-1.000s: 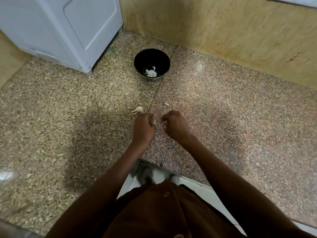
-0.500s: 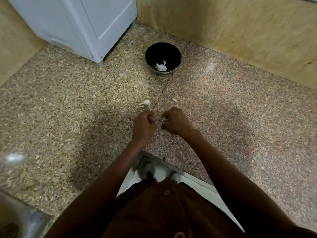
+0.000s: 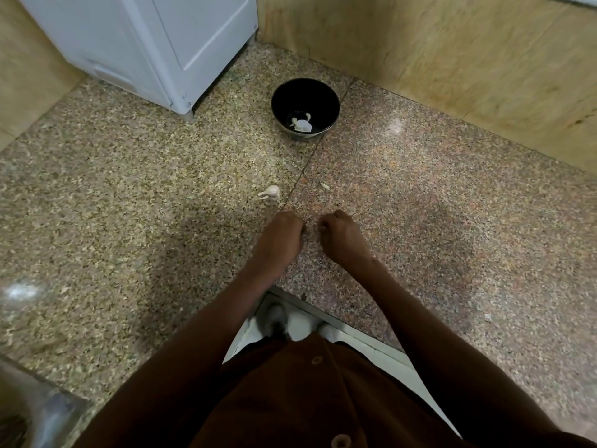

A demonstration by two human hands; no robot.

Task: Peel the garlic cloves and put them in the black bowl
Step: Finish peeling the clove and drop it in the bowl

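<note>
The black bowl (image 3: 329, 101) stands on the speckled stone counter (image 3: 129, 221) at the back, with peeled white garlic (image 3: 302, 125) lying in its bottom. One unpeeled garlic clove (image 3: 271, 191) lies on the counter just beyond my left hand (image 3: 282, 237). My right hand (image 3: 340, 237) is a small gap to the right of it. Both hands hover low over the counter with fingers curled tight and fingertips facing each other. The fingers hide whatever they pinch. A scrap of skin (image 3: 324, 185) lies ahead of my right hand.
A white appliance (image 3: 145, 43) stands at the back left, close to the bowl. A tan wall (image 3: 452, 59) runs behind and to the right. The counter's front edge (image 3: 323, 313) is below my wrists, with shoes (image 3: 274, 320) on the floor beneath.
My hands have drawn a little apart. The whitish bit seen between their fingertips earlier no longer shows. The camera has tilted, so the bowl and loose clove sit lower in view.
</note>
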